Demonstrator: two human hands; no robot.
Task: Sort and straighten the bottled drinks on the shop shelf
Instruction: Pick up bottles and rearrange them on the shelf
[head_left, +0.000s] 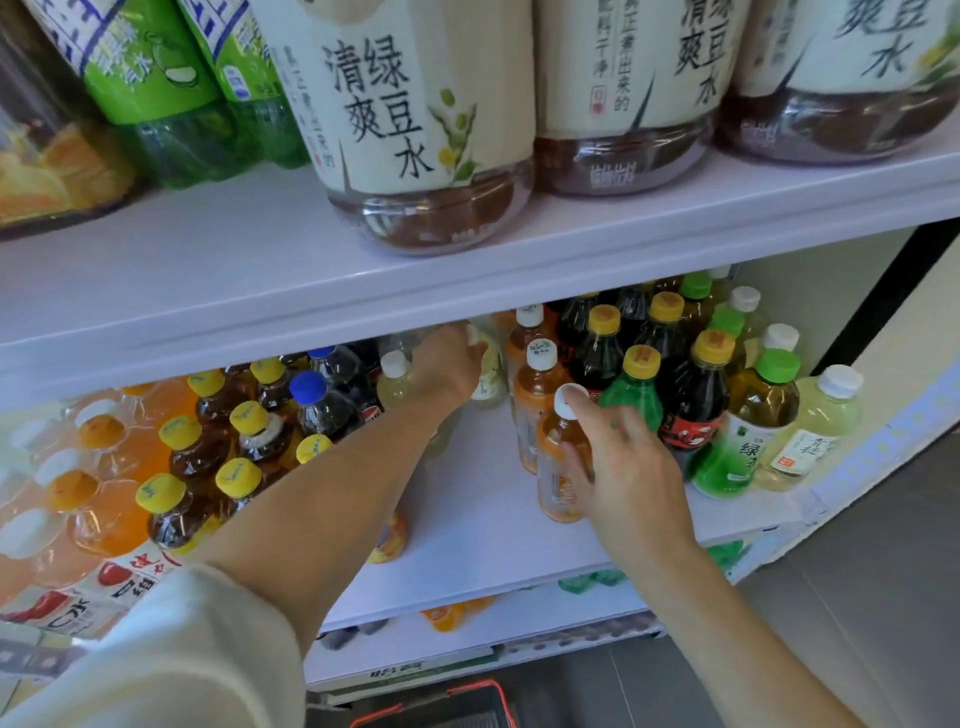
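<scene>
Left hand (448, 364) perhaps grips a half-hidden pale bottle (491, 385).

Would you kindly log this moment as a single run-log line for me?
left hand: grips pale yellow bottle, rear of shelf | right hand: grips orange bottle, front | stage: mid-sort

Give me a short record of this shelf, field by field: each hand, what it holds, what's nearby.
left hand: grips pale bottle at the back of the middle shelf
right hand: grips orange bottle, white cap
left side: yellow-capped brown bottles
upper shelf: large cream-labelled bottles
</scene>
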